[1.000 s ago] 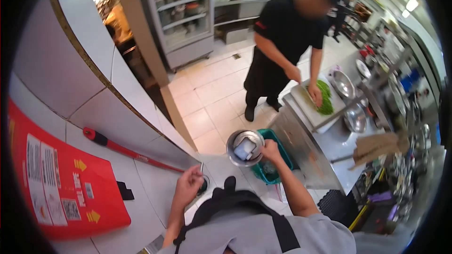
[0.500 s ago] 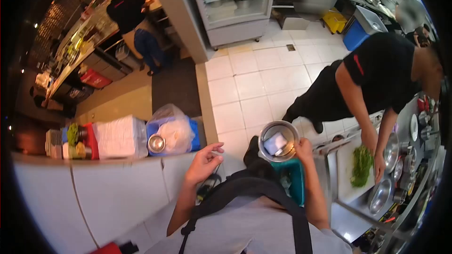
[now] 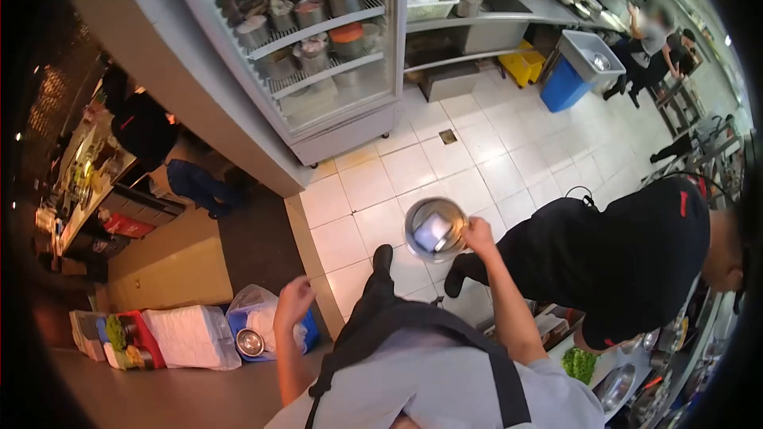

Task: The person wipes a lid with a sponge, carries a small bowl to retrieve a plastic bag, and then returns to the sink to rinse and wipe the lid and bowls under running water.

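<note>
The right hand (image 3: 477, 237) pinched the side of a round metal bowl (image 3: 421, 210), with the thumb and fingers at its rim. The bowl was up in the air over the pale floor (image 3: 409, 168), a bit in front of the person's dark shoe (image 3: 383, 256). In the bowl lay a white thing (image 3: 431, 232) that looked like a block, but it was too blurry to tell what it was.

The left hand (image 3: 295, 299) was up on the other side, well apart from the bowl. Its fingers were a little bent, and you could not tell if the tips touched. It was nearest to a blue box (image 3: 311, 335) with a clear plastic bag (image 3: 256, 299) in it. A small shiny bowl (image 3: 249, 342) sat by the bag. Next to that was a white stack (image 3: 181, 337) in plastic, and then something red (image 3: 151, 349) and some leafy greens (image 3: 117, 332), all along the surface (image 3: 183, 397).

A person in black (image 3: 612, 250) leaned over on the right, near bright green leaves (image 3: 579, 364). Ahead stood a big fridge (image 3: 345, 143) with pots on its shelves. Farther back were a yellow bucket (image 3: 521, 66) and a blue bin (image 3: 564, 83).
</note>
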